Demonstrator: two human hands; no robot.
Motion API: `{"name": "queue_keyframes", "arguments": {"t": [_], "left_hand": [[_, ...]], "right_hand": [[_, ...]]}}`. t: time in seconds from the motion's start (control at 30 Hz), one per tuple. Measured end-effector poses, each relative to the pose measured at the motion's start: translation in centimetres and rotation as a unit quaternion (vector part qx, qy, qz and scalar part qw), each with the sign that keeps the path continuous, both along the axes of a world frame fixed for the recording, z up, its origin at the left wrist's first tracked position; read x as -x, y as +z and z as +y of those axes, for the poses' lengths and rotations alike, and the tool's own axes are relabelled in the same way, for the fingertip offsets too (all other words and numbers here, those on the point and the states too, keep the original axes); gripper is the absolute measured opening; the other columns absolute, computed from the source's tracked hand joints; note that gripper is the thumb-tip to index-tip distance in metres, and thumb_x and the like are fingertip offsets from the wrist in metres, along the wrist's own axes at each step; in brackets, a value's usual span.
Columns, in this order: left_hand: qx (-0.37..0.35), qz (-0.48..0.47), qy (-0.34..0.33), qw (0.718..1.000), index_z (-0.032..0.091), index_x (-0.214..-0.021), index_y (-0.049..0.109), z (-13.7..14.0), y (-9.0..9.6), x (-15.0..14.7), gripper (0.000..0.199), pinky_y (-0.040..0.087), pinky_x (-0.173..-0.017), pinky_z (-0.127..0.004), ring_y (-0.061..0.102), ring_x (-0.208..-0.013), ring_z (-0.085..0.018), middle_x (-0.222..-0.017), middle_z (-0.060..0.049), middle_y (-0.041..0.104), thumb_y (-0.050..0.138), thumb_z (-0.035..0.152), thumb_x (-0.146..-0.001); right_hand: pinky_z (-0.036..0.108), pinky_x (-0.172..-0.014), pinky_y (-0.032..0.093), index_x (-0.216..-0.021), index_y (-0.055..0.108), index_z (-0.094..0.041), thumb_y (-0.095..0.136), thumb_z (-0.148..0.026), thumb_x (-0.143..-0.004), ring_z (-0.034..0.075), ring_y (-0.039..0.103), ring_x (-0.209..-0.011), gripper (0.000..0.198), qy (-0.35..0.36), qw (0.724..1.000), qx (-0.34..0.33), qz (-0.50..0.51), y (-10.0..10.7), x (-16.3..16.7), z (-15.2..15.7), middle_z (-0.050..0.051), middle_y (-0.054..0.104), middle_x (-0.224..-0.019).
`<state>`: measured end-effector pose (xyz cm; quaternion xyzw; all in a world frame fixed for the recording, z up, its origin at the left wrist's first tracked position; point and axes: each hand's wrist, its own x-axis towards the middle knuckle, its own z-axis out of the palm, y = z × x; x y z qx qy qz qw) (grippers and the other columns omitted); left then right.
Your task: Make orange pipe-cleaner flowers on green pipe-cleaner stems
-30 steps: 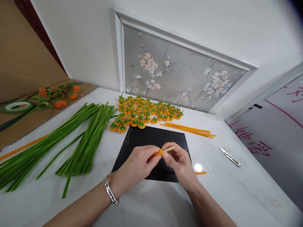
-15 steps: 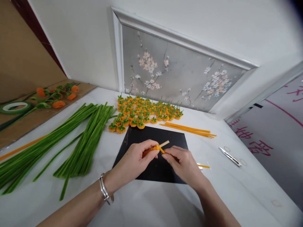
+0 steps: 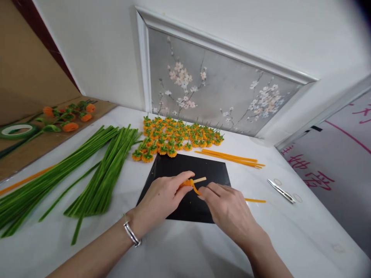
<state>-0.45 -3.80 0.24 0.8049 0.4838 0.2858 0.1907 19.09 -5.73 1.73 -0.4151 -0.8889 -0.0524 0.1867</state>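
Above the black mat (image 3: pixel 213 170), my left hand (image 3: pixel 160 195) is closed on a flat wooden stick (image 3: pixel 199 180), whose pale end sticks out to the right. An orange pipe cleaner (image 3: pixel 195 190) is coiled around the stick near my left fingertips. Its loose length runs into my right hand (image 3: pixel 227 202), where thumb and fingers pinch it. An orange tail comes out beyond the right side of that hand. Most of the coil and the stick's other end are hidden inside my left hand.
Many orange flower heads with green tops (image 3: pixel 176 135) stand behind the mat. Green pipe cleaners (image 3: pixel 107 173) lie left; loose orange pipe cleaners (image 3: pixel 232 157) lie behind right. Small silver snips (image 3: pixel 281 191) rest at right. Green tape (image 3: pixel 17 131) and finished orange flowers (image 3: pixel 69 126) lie far left.
My right hand has moved slightly down and turned, drawing the orange pipe cleaner into a downward curve from the stick. More of its tail shows at right. The stick now points more level.
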Motion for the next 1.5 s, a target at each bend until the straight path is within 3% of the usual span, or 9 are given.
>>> {"name": "queue_keyframes", "arguments": {"t": [0.17, 0.27, 0.47, 0.63, 0.9, 1.03, 1.13, 1.3, 1.5], "left_hand": [[-0.001, 0.043, -0.032, 0.999, 0.027, -0.116, 0.058, -0.2, 0.5, 0.0, 0.027, 0.040, -0.057, -0.023, 0.064, -0.064, -0.015, -0.080, 0.002, 0.071, 0.050, 0.022, -0.090], [0.000, 0.038, -0.060, 0.997, 0.028, -0.105, 0.062, -0.1, 0.8, 0.0, 0.021, 0.040, -0.061, -0.021, 0.064, -0.070, -0.014, -0.082, 0.003, 0.070, 0.046, 0.021, -0.093], [0.005, 0.061, -0.077, 0.995, 0.025, -0.101, 0.062, -0.2, 0.6, 0.1, 0.018, 0.038, -0.062, -0.023, 0.064, -0.071, -0.015, -0.082, 0.002, 0.070, 0.045, 0.022, -0.094], [-0.016, 0.095, -0.084, 0.992, 0.023, -0.099, 0.061, -0.6, 0.8, -0.2, 0.014, 0.035, -0.058, -0.024, 0.063, -0.065, -0.016, -0.077, 0.001, 0.069, 0.049, 0.025, -0.092], [-0.063, 0.066, -0.072, 0.993, 0.024, -0.089, 0.064, -0.8, 0.8, -0.4, 0.010, 0.035, -0.056, -0.023, 0.058, -0.058, -0.013, -0.068, 0.004, 0.066, 0.055, 0.028, -0.089], [-0.062, 0.018, -0.066, 0.996, 0.024, -0.094, 0.064, -0.9, 0.6, -0.4, 0.009, 0.039, -0.058, -0.022, 0.061, -0.062, -0.012, -0.074, 0.005, 0.069, 0.057, 0.025, -0.087], [-0.074, -0.013, -0.058, 0.995, 0.026, -0.108, 0.061, -0.8, 0.4, -0.4, 0.021, 0.043, -0.058, -0.020, 0.064, -0.066, -0.011, -0.086, 0.005, 0.072, 0.057, 0.022, -0.088], [-0.115, -0.040, -0.037, 0.992, 0.028, -0.108, 0.063, -0.2, -0.5, -0.1, 0.020, 0.047, -0.074, -0.020, 0.068, -0.087, -0.012, -0.104, 0.004, 0.072, 0.054, 0.022, -0.091], [-0.084, 0.035, 0.000, 0.996, 0.027, -0.109, 0.064, 0.0, -0.2, 0.2, 0.021, 0.045, -0.062, -0.022, 0.066, -0.075, -0.013, -0.087, 0.004, 0.072, 0.050, 0.024, -0.093]], "right_hand": [[0.027, -0.058, 0.034, -0.092, 0.063, -0.020, 0.049, -0.012, -0.092, 0.016, 0.059, -0.064, 0.017, 0.005, 1.000, 0.005, 0.019, -0.2, 0.2, 0.0, 0.004, 0.066, -0.077], [0.027, -0.058, 0.033, -0.094, 0.063, -0.019, 0.049, -0.017, -0.094, 0.015, 0.059, -0.063, 0.014, 0.013, 0.999, -0.002, 0.029, 0.1, 0.1, -0.2, 0.003, 0.066, -0.075], [0.026, -0.060, 0.037, -0.085, 0.062, -0.020, 0.045, -0.020, -0.096, 0.014, 0.057, -0.062, 0.020, 0.008, 0.997, -0.031, 0.068, 0.7, 0.0, -0.1, 0.003, 0.065, -0.074], [0.026, -0.066, 0.045, -0.091, 0.065, -0.020, 0.049, -0.026, -0.095, 0.014, 0.060, -0.070, 0.017, -0.017, 0.985, 0.029, 0.168, 0.2, -0.2, 0.7, 0.004, 0.065, -0.083], [0.023, -0.060, 0.045, -0.079, 0.067, -0.021, 0.058, -0.026, -0.088, 0.012, 0.057, -0.062, 0.014, -0.040, 0.954, 0.118, 0.273, -0.3, -0.7, 2.1, 0.000, 0.062, -0.072], [0.021, -0.059, 0.042, -0.075, 0.065, -0.020, 0.056, -0.023, -0.089, 0.012, 0.057, -0.064, 0.016, -0.028, 0.944, 0.207, 0.254, -0.8, -1.1, 2.7, -0.002, 0.062, -0.069], [0.020, -0.060, 0.039, -0.072, 0.061, -0.020, 0.051, -0.014, -0.089, 0.011, 0.055, -0.063, 0.021, -0.001, 0.941, 0.265, 0.209, -1.1, -1.2, 2.5, -0.003, 0.060, -0.068], [0.022, -0.056, 0.033, -0.063, 0.050, -0.020, 0.049, -0.018, -0.092, 0.010, 0.047, -0.056, 0.028, 0.016, 0.960, 0.256, 0.112, -0.8, -0.8, 1.3, -0.005, 0.051, -0.061], [0.023, -0.058, 0.036, -0.069, 0.054, -0.020, 0.049, -0.019, -0.092, 0.012, 0.051, -0.060, 0.023, 0.035, 0.971, 0.225, 0.068, 0.8, -0.8, -0.1, -0.002, 0.056, -0.066]]}}
